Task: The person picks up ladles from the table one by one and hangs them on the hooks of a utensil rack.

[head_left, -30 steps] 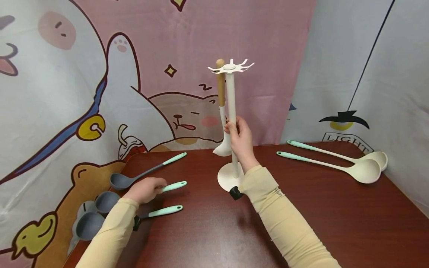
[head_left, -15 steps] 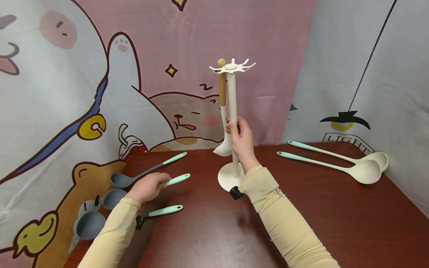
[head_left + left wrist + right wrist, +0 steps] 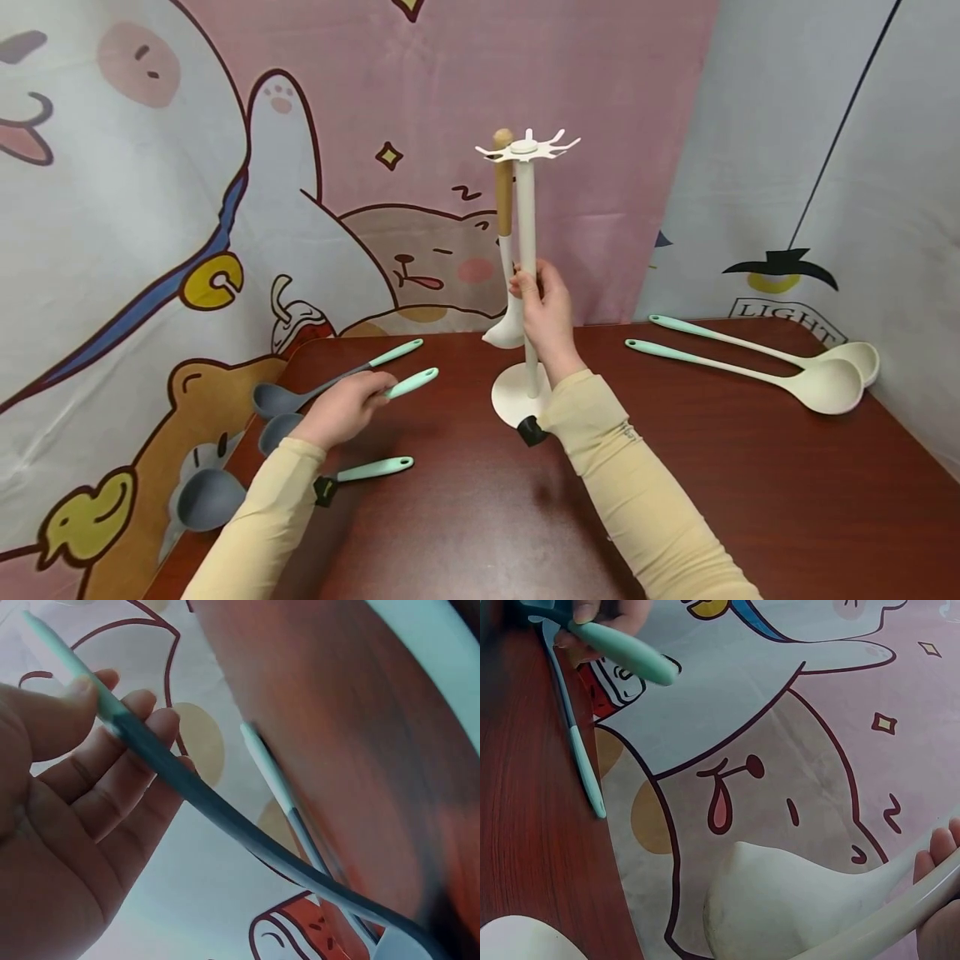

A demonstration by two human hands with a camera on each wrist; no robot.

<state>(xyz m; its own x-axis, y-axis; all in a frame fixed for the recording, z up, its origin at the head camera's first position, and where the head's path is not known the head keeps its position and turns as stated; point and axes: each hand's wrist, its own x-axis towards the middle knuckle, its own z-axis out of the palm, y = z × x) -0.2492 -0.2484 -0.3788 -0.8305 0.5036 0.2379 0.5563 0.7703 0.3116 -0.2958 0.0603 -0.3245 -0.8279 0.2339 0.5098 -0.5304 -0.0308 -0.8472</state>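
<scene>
My left hand [image 3: 345, 410] pinches a grey ladle [image 3: 225, 817] by its mint-green handle, thumb on one side and fingers behind. Its grey bowl shows past the forearm in the head view. With my right hand [image 3: 549, 321] I grip the pole of a white utensil stand [image 3: 527, 217], which is upright on its round base. From the stand's spoked top hangs a white ladle [image 3: 772, 900] with a wooden handle, on the left side of the pole and close to my right fingers.
Two more grey ladles with mint handles lie at left, one behind [image 3: 272, 401] and one in front [image 3: 212, 500] of the left arm. Two cream ladles [image 3: 821, 386] lie overlapping at right. A printed cloth [image 3: 600, 100] hangs behind the reddish-brown table [image 3: 465, 517].
My left hand has moved away and to the right with the grey ladle, its handle now tilted up more. The right hand keeps its grip on the stand.
</scene>
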